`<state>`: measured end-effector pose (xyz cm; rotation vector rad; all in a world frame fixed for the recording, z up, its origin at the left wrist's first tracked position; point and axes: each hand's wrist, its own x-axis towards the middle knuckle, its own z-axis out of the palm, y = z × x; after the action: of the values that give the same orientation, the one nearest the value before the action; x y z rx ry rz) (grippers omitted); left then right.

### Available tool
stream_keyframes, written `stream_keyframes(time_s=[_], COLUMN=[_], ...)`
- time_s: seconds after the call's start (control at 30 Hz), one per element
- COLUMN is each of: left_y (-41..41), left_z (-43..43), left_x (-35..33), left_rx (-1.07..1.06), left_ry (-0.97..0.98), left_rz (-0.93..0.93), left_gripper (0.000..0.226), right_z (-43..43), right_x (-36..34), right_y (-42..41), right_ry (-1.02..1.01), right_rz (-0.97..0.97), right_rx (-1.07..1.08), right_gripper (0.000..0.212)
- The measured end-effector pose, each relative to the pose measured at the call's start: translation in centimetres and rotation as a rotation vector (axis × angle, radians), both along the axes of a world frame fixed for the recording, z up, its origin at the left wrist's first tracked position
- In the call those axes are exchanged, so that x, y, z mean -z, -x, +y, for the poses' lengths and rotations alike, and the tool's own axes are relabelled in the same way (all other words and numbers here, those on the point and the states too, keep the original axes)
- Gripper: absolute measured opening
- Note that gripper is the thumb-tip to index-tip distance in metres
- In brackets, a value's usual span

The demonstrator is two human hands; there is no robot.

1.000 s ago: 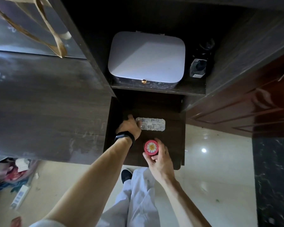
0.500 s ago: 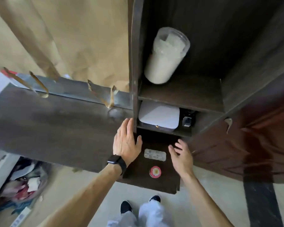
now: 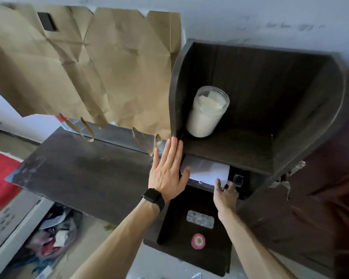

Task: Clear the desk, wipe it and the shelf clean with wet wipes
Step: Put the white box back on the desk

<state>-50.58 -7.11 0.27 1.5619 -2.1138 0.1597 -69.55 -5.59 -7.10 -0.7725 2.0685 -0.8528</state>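
**Two hands at the shelf, one flat, one half hidden**

Much of the white box [image 3: 208, 171] is hidden under the upper board of the shelf [image 3: 250, 158]; only its front strip shows. The right hand [image 3: 226, 195] reaches to that box's front right corner with the thumb up against the edge. Its fingers curl into the dark gap beside it, and whether they grip anything cannot be made out. A small dark object [image 3: 238, 180] just beside the box is too blurred to identify. The arms are cut off by the lower edge of the view.

The desk [image 3: 85, 174] runs lengthwise from the left to the shelf's side panel, which it meets at its right end. The shelf stands upright, its compartments opening toward the person. Both are dark wood grain, and the desk top is smeared with pale dust.

The left hand [image 3: 167, 172], a black watch [image 3: 153, 198] at its wrist, lies flat on the desk's right end, fingers straight, tips against the side panel.

A clear jar [image 3: 208, 113] of white contents stands at the left of the upper compartment. On the lowest board lie a clear blister pack [image 3: 199, 219] and a round red tin [image 3: 198, 241], apart.
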Motion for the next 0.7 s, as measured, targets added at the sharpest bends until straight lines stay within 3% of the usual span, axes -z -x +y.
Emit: stream_keyframes(time_s=[0.07,0.17,0.27,0.33,0.43,0.5,0.57,0.7], left_y=[0.3,0.7,0.9,0.8,-0.2,-1.9,-4.2,-10.2], left_z=[0.1,0.5,2.0,3.7,6.0,7.5,9.1,10.8], left_x=[0.0,-0.2,0.1,1.2,3.0,4.4,5.5,7.2], left_rx=[-0.012,-0.032,-0.057,-0.161,-0.322,-0.348,-0.327,-0.377], left_ry=[-0.005,-0.016,-0.12,-0.371,-0.946,-1.256,-1.379,-1.408], left_rz=[0.007,0.029,0.188,0.424,0.937,1.082,1.111,1.165], left_gripper=[0.09,0.091,0.089,0.083,0.079,0.072,0.059,0.037], right_z=[0.2,0.3,2.2,4.8,9.3,11.8,13.5,15.0], right_x=[0.2,0.8,0.5,0.3,1.0,1.5,2.2,4.0], right_y=[-0.2,0.0,0.7,1.0,0.7,-0.2,-1.6,-6.8], right_ry=[0.078,0.181,0.229,0.248,0.228,0.178,0.118,-0.021], right_rz=[-0.102,-0.438,-0.596,-0.579,-0.595,-0.64,-0.638,-0.503], right_rx=[0.069,0.249,0.28,0.208,0.173,0.191,0.168,-0.007], right_gripper=[0.043,0.026,0.025,0.029,0.035,0.035,0.035,0.033])
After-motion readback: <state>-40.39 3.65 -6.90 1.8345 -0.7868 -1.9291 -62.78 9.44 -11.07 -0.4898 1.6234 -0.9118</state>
